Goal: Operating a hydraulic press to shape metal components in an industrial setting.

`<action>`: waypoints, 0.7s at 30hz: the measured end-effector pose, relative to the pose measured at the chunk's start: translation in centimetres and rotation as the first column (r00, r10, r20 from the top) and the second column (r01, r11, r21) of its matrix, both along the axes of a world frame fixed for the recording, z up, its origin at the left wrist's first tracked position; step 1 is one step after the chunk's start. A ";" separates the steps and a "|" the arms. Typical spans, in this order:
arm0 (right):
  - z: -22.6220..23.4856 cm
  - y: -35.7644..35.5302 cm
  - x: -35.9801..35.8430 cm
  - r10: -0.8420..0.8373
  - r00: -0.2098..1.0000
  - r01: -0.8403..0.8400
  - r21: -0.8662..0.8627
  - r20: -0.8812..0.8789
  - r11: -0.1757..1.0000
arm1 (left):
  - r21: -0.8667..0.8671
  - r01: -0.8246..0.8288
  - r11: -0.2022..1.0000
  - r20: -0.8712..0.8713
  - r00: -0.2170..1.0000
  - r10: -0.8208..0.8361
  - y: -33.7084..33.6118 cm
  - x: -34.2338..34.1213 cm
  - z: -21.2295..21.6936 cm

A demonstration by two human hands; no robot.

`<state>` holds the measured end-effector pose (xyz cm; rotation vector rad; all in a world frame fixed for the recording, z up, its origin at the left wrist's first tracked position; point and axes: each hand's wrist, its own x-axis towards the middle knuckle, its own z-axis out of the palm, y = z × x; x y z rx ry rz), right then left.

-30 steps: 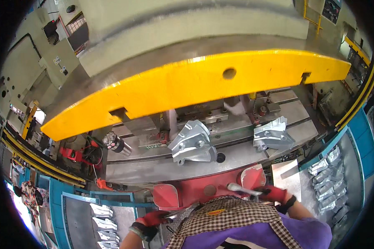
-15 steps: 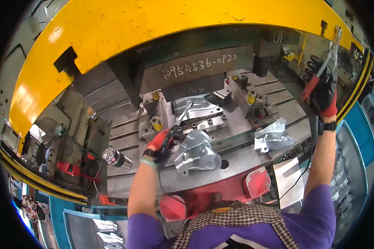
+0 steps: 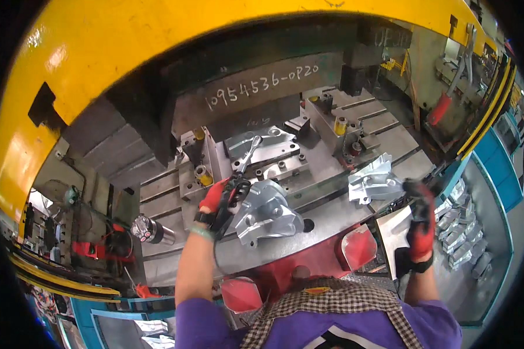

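Observation:
My left hand, in a red and black glove, is closed round the handle of a silver ratchet wrench. The wrench's head reaches over a shaped metal part seated on the lower die under the press. Right beside that hand lies a second bent silver part on the machine bed. My right hand is low at the right, near a third silver part; its fingers are smeared by motion. A red-handled grey tool hangs at the press's right side, apart from my hand.
A yellow press frame arches overhead. On the bed's left lies a silver and black cylinder. Red pads sit along the front edge. A blue-edged bin with several metal parts is at the right; a white board lies nearby.
My right hand has let go of the red-handled tool and come down toward me. The ratchet wrench stays in my left hand. The view has shifted slightly.

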<state>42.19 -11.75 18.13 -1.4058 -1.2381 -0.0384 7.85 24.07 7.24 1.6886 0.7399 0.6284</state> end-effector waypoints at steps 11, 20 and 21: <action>-8.6 4.6 -4.1 0.418 0.881 -0.470 -0.304 -0.223 0.829 | -0.373 -0.063 0.926 -0.081 0.996 0.035 -22.5 -7.2 3.2; -14.2 9.9 -8.4 0.481 0.726 -0.645 -0.244 -0.491 0.724 | -0.085 -0.243 0.966 0.115 0.961 0.252 -23.5 -9.5 2.2; -14.9 9.8 -8.3 0.490 0.709 -0.641 -0.172 -0.507 0.748 | 0.092 -0.263 0.960 0.200 0.950 0.241 -21.4 -10.5 2.5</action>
